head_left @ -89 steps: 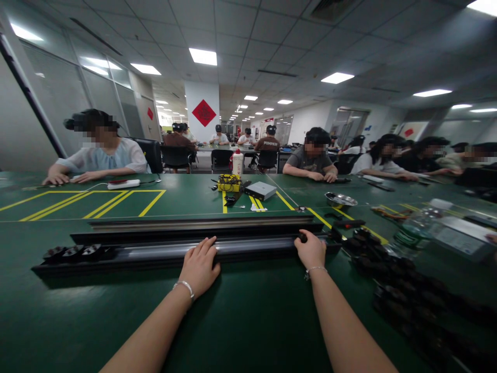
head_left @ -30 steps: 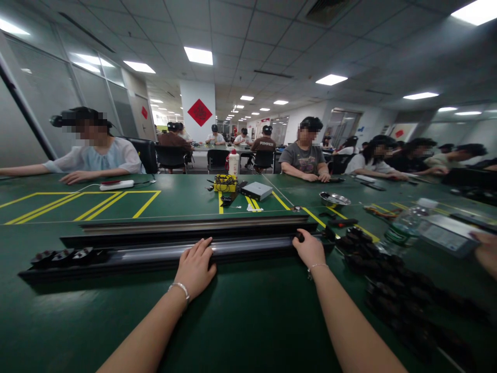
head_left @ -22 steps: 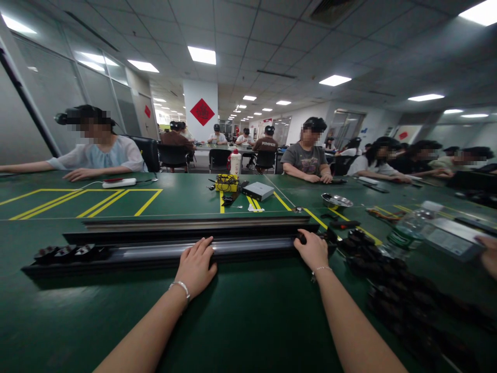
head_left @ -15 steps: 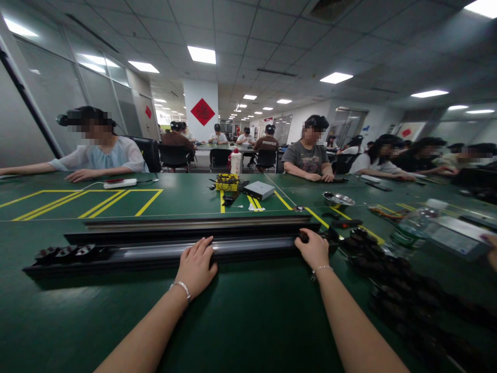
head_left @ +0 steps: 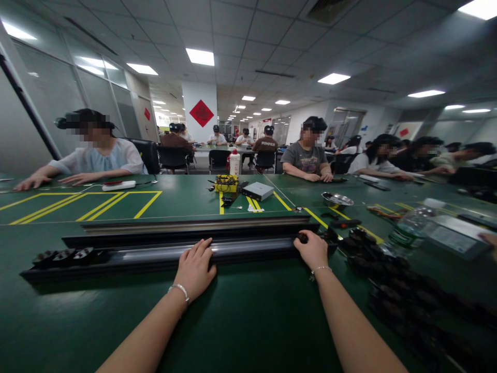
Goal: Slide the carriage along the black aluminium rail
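Note:
A long black rail (head_left: 155, 252) with a shiny inner channel lies across the table in front of me. Over its near edge rests my left hand (head_left: 195, 269), fingers stretched onto the channel and thumb apart. At the rail's right end, my right hand (head_left: 314, 249) pinches a small dark part (head_left: 303, 238), mostly hidden by the fingers. Several black socket-like modules with metal contacts (head_left: 64, 256) sit in the rail's left end. Directly behind, a second long black rail (head_left: 194, 226) lies parallel.
The green table (head_left: 248, 321) carries a heap of dark modules (head_left: 411, 290) at right. Near it are a plastic bottle (head_left: 407, 230), a silvery box (head_left: 454, 235) and a metal bowl (head_left: 337, 199). Farther back stand a grey box (head_left: 258, 191) and a yellow block with cables (head_left: 227, 183). Co-workers sit around.
Both my hands stay almost where they were on the rail. The view shifts slightly. At far left, a co-worker's outstretched hand has drawn inward over the table.

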`<state>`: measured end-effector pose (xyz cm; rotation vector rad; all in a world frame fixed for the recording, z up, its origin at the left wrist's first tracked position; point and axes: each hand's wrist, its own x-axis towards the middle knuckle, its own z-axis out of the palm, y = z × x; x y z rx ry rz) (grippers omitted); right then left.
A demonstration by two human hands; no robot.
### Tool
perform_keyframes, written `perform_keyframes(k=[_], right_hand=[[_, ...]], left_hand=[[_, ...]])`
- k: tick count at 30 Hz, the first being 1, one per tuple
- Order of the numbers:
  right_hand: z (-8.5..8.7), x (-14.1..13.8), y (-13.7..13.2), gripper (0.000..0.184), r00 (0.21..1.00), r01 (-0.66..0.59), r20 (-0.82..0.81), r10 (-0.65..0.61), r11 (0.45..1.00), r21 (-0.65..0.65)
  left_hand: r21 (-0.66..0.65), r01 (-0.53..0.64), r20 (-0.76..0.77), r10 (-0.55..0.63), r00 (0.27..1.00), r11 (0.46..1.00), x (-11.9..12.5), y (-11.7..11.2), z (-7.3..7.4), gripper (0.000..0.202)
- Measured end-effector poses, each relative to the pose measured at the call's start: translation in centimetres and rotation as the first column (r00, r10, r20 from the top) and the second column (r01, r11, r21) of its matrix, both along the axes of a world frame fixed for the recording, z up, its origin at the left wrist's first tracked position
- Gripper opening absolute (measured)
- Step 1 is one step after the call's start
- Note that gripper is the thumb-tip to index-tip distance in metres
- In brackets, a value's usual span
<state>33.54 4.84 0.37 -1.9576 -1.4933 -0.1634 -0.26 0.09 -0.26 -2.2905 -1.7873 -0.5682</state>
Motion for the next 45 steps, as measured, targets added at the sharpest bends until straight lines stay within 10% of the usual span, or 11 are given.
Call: perform_keyframes(k=[45], right_hand=[[-0.36,0.82,0.18,0.036,0.999,0.021,-0.035,-0.022,0.999,-0.046]], left_hand=[[-0.013,0.002,-0.014,-0.003,1.000,1.000,0.00,-0.11,0.18,0.026]])
